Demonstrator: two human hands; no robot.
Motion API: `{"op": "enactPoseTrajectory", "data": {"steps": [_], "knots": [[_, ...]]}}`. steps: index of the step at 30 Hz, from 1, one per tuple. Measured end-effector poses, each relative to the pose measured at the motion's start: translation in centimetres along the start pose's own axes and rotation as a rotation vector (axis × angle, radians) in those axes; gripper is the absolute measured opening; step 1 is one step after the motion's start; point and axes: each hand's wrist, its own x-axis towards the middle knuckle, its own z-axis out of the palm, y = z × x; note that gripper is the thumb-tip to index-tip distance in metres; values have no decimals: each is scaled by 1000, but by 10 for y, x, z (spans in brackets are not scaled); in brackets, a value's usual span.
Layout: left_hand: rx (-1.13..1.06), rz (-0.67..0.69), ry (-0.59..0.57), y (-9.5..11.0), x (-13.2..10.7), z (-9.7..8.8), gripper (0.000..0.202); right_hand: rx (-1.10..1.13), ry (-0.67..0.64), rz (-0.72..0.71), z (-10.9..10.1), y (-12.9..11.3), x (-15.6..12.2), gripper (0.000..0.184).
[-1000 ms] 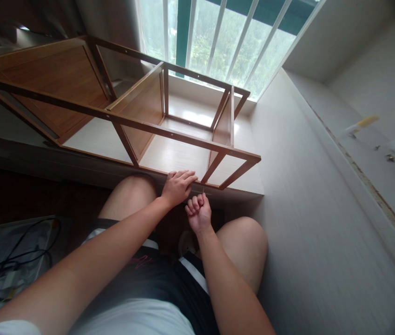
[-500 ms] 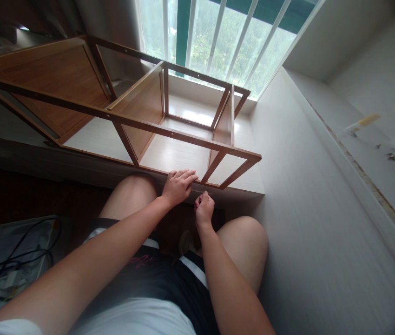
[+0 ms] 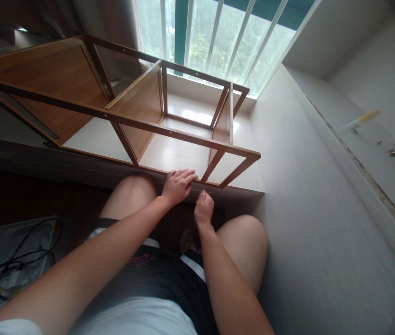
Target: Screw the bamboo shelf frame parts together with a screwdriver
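Right hand [image 3: 203, 208]: we close its fingers in a pinch on a thin metal piece [image 3: 204, 189], which points up at the frame's near rail. We cannot tell whether it is a screw or a tool tip.
Left hand [image 3: 178, 185]: we lay it flat on the same rail, fingers stretched out and close together, gripping nothing, just left of the right hand.
Shelf frame [image 3: 169, 132]: brown wood, lying on its side across the bench, its open compartments towards us.
Bench [image 3: 244, 135]: pale, running under the window, its front edge just beyond our knees.
Knees: bare, the left knee [image 3: 131, 195] under the left wrist and the right knee [image 3: 246, 242] beside the right forearm.
Window [image 3: 218, 42]: white bars, greenery behind.
Cables [image 3: 16, 265]: dark loops on the floor at far left, well apart from our hands.
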Motion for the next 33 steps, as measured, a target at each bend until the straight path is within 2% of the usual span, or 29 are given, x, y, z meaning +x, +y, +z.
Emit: {"op": "enactPoseTrajectory", "data": {"steps": [5, 12, 16, 24, 33], "knots": [[-2, -6, 1, 1, 0, -1, 38, 158, -14, 0, 8, 4, 0, 45], [0, -5, 4, 1, 1, -1, 38, 571, -134, 238, 14, -2, -4, 40], [-3, -4, 10, 1, 1, 0, 38, 739, -220, 302, 12, -10, -5, 39], [0, -21, -2, 2, 1, 0, 37, 960, -391, 457, -1, -21, -3, 39], [0, -11, 17, 1, 1, 2, 36, 1116, -388, 467, -9, -27, -4, 38]]}}
